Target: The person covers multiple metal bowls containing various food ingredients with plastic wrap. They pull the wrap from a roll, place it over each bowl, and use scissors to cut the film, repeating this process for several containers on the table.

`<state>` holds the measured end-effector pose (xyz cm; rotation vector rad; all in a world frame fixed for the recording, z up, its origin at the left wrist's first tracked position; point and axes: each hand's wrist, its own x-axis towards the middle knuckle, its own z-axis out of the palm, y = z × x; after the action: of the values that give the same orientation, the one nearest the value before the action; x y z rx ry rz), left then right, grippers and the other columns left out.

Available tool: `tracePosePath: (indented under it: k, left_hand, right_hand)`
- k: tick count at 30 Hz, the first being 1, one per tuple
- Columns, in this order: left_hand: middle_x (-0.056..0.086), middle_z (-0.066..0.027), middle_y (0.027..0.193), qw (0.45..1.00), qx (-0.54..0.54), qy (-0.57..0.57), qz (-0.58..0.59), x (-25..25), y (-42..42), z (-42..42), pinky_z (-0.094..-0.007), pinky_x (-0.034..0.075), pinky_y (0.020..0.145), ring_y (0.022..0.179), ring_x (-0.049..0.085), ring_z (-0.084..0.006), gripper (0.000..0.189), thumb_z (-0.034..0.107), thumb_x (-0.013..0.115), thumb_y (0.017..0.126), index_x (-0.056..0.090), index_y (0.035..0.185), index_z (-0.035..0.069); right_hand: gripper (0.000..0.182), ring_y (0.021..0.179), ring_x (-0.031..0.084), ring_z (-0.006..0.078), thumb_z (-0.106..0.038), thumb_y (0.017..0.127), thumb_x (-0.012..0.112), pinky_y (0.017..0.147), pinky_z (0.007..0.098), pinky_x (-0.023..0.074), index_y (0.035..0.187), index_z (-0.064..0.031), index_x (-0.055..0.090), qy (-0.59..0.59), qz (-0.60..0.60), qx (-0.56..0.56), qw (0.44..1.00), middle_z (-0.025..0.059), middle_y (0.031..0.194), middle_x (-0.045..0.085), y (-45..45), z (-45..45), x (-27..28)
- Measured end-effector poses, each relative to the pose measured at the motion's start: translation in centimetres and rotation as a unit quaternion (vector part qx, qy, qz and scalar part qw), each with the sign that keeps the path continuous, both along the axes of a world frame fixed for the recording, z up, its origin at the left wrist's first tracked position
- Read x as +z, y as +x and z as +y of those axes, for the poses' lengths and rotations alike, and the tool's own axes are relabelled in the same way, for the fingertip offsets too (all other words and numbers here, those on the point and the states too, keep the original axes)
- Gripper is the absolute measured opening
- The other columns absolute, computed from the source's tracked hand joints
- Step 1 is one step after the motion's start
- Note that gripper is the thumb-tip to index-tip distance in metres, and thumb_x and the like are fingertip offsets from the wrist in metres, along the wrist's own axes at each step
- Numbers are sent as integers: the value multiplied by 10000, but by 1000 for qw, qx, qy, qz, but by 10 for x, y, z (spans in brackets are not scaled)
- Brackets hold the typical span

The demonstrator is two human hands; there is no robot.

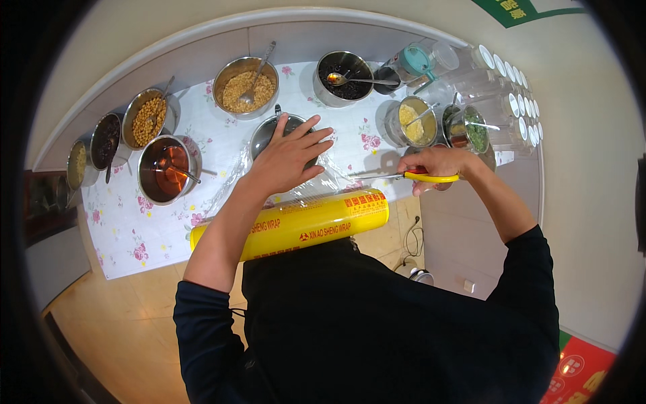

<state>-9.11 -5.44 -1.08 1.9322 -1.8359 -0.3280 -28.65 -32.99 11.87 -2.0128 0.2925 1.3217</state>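
My left hand (295,149) lies flat with spread fingers over a steel bowl (260,136), on clear plastic wrap (323,177). The wrap runs from the bowl towards a yellow roll of cling film (323,222) at the table's near edge, against my body. In my right hand (429,164) is a pair of scissors (434,178) with yellow and red handles. Its blades point left, and their tips are at the right side of the wrap, above the roll's right end. Whether the blades are apart is too small to tell. A handle sticks up behind the covered bowl.
Steel bowls with spoons stand around: chopped nuts (237,93), dark food (348,96), yellow beans (146,126), reddish liquid (171,177), minced garlic-like food (414,121) and chopped greens (477,131). A teal-lidded pitcher (416,60) and several white-lidded clear containers (512,106) stand at the right.
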Motion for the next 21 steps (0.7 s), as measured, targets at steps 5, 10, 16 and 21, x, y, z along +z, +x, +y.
tracePosePath:
  k: [5,10,16,21]
  left_hand:
    - [423,25,1552,1000,-6,-1,-13,2,0,-1,-618,66,1220,1511,235,-200,509,320,662,925,560,1406,188]
    - [413,21,1556,1000,3,14,-23,6,2,-4,-626,90,1214,1512,230,-201,523,301,671,920,550,1416,187]
    - [422,24,1549,1000,2,2,-15,1,4,-4,-633,101,1210,1508,240,-202,517,297,678,916,559,1406,183]
    - [433,27,1544,1000,1,-12,-11,0,5,-3,-635,102,1209,1506,249,-199,500,303,678,918,573,1391,181]
  right_hand:
    - [654,961,600,261,-481,827,786,838,382,455,1311,-138,511,11,-68,42,997,114,1079,636,-1,13,-22]
    - [641,1075,605,306,-547,850,737,905,398,448,1299,-144,520,55,-61,65,995,123,1179,645,19,38,-36]
    - [636,1082,616,303,-575,862,710,911,400,460,1291,-137,543,53,-84,98,990,119,1154,655,38,55,-57]
    - [509,927,629,233,-515,859,740,811,349,470,1159,-112,651,70,-111,67,989,77,1005,688,35,53,-60]
